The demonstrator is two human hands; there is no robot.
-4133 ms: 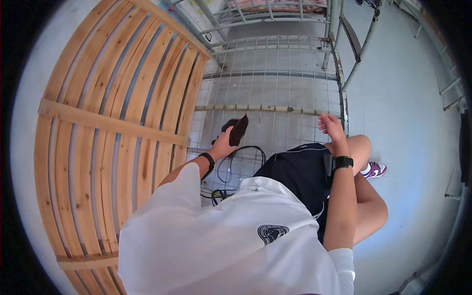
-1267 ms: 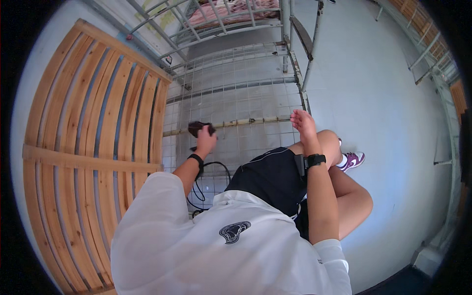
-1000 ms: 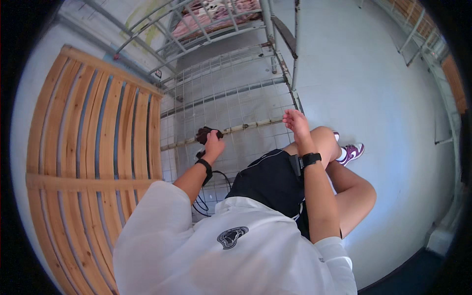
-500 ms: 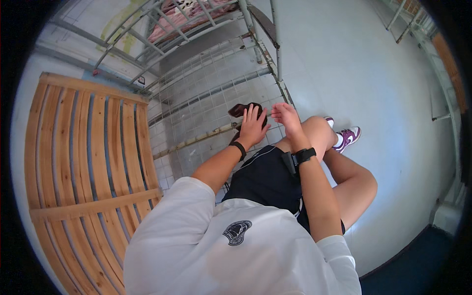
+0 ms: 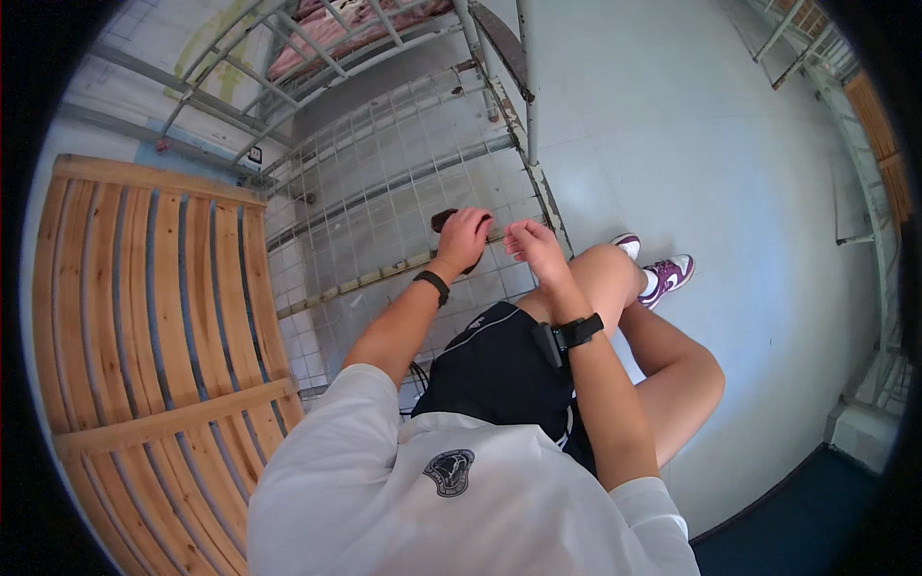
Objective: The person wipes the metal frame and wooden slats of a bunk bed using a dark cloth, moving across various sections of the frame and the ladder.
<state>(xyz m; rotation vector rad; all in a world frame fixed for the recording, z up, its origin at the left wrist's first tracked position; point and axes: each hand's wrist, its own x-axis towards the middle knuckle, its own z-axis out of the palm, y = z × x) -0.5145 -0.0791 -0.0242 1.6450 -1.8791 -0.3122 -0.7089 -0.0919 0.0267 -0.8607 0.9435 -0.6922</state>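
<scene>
My left hand (image 5: 464,242) is closed over a dark brown, glossy thing (image 5: 443,220) above the bed's wire mesh. Most of that thing is hidden under my palm and fingers, so its kind cannot be told. Just to the right, a small gap away, my right hand (image 5: 538,252) has its fingers bent and drawn together, the tips toward my left hand. Whatever lies between those fingertips, if anything, is too small to make out. Below both hands runs the metal bed frame (image 5: 370,277) with its wire grid.
A slatted wooden bed board (image 5: 158,437) leans at the left. Beyond the mesh rise metal railings (image 5: 279,94) with a pink patterned cloth (image 5: 317,43). My bent legs and purple-and-white shoes (image 5: 666,276) are on the right, over the pale floor (image 5: 759,317). Another metal frame stands far right.
My left fingers, spread flat over the brown thing before, have curled in around it, and less of it shows. The right fingers have drawn closer together. The whole view has shifted slightly.
</scene>
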